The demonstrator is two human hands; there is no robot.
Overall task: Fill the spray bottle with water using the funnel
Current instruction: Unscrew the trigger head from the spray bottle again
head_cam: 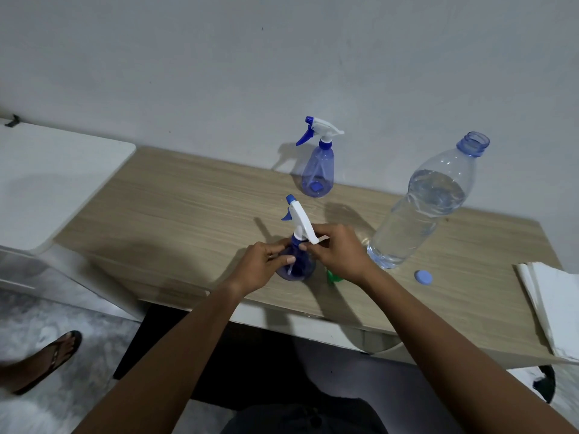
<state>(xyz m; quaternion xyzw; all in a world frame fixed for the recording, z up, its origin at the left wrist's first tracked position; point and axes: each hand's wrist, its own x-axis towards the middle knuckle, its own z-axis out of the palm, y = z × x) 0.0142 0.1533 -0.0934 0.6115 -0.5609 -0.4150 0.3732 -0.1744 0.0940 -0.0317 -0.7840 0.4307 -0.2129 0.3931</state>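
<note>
Your left hand (266, 261) curls round the neck and shoulder of the spray bottle (296, 270), steadying it upright on the table (188, 214). Your right hand (338, 255) pinches the trigger head (299, 220) just above the blue collar. That split makes sense: one hand keeps the body from turning while the other twists the top. The head is on the bottle, so this looks like unscrewing, with no water poured in yet. I cannot tell how loose the collar is.

The green funnel (332, 277) lies just beneath your right wrist, mostly hidden and within easy reach once the neck is open. Beyond your right hand stands the uncapped water bottle (419, 214), partly full. Its blue cap (423, 277) lies on the table near its base. A second spray bottle (318, 170) stands farther out from the grip, near the wall. A stack of white paper (554, 302) sits well off to your right, perhaps for spills.
</note>
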